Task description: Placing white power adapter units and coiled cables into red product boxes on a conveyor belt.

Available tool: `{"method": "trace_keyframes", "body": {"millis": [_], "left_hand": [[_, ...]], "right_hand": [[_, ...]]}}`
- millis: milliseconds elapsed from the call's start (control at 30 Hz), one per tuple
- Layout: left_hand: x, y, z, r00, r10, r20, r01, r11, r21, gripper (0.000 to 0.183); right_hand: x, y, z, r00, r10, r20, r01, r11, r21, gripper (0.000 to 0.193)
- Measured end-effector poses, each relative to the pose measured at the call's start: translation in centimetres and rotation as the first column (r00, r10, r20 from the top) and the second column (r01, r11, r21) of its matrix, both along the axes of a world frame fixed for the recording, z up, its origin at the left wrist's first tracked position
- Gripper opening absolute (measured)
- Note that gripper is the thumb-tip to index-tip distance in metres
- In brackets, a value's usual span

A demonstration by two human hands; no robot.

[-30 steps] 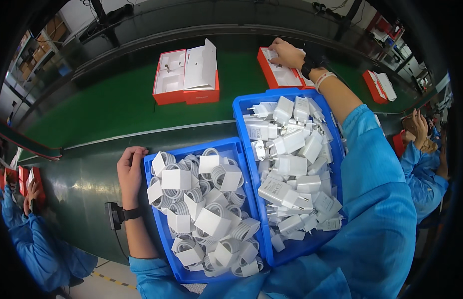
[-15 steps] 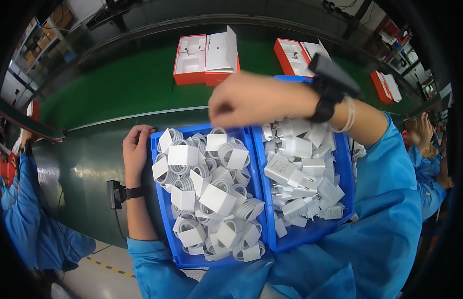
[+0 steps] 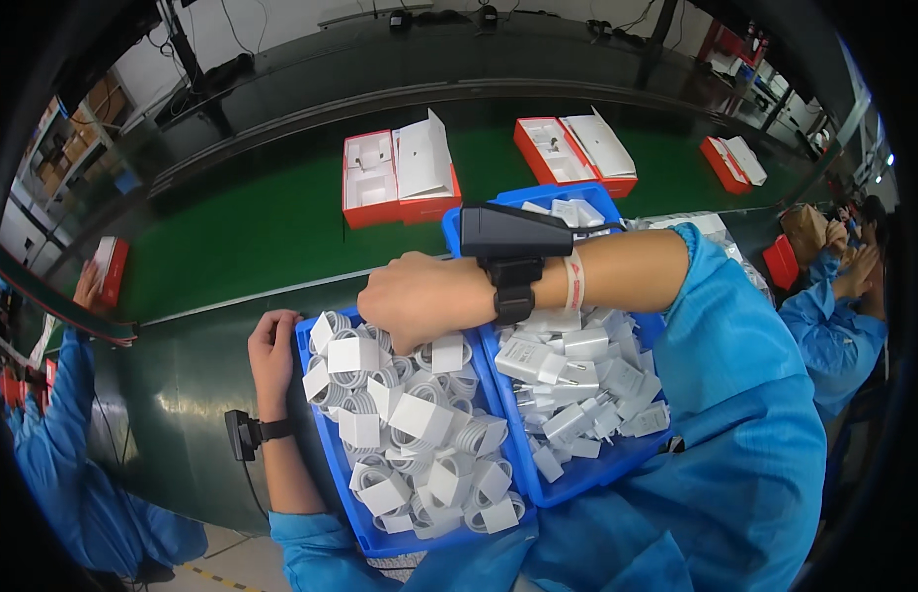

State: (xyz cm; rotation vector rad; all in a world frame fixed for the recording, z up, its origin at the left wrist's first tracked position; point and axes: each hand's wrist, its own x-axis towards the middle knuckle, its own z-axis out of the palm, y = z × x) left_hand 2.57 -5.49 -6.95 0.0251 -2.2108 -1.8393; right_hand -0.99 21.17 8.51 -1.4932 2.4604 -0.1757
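Observation:
My right hand [image 3: 420, 299] is over the far end of a blue bin [image 3: 326, 439] full of coiled white cables [image 3: 420, 419], each wrapped in a white paper band. Its fingers point down among the far coils and are mostly hidden by the back of the hand, so any hold on a cable is not visible. My left hand [image 3: 272, 350] rests on the dark table at the bin's far left corner, loosely curled with nothing seen in it. To the right, a second blue bin [image 3: 568, 483] holds a heap of white plug chargers [image 3: 577, 380], beneath my right forearm.
Open red boxes with white insides stand beyond the bins on the green belt: one box [image 3: 400, 209] ahead, another [image 3: 577, 163] to its right, a third [image 3: 732, 165] farther right. Another blue bin [image 3: 513, 197] sits behind. Co-workers' blue sleeves [image 3: 59, 424] show at both sides.
My right hand has come lower, from above the far edge of the cable bin onto the coils. The view has tilted up, and my left hand stays beside the bin.

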Motion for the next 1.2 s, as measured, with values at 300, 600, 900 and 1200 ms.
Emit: {"method": "trace_keyframes", "body": {"millis": [300, 600, 900, 1200], "left_hand": [[-0.2, 0.0, -0.2, 1.0, -0.007, 0.026, 0.005, 0.999, 0.052, 0.018], [-0.2, 0.4, 0.4, 1.0, 0.01, 0.011, -0.01, 1.0, 0.001, 0.018], [0.1, 0.0, -0.1, 0.998, 0.035, 0.043, -0.034, 0.999, -0.012, 0.018], [0.1, 0.7, 0.7, 0.998, 0.051, 0.045, -0.049, 0.998, -0.045, 0.019]], "right_hand": [[-0.4, 0.8, 2.0, 0.997, 0.058, -0.05, -0.063, 0.993, -0.097, 0.024], [-13.9, 19.8, 7.1, 0.812, -0.218, -0.541, 0.125, 0.971, -0.203, 0.048], [-16.2, 33.4, -1.6, 0.789, -0.548, -0.278, 0.563, 0.826, -0.032, 0.048], [-17.9, 35.5, -3.5, 0.829, -0.531, -0.178, 0.537, 0.843, -0.013, 0.046]]}}
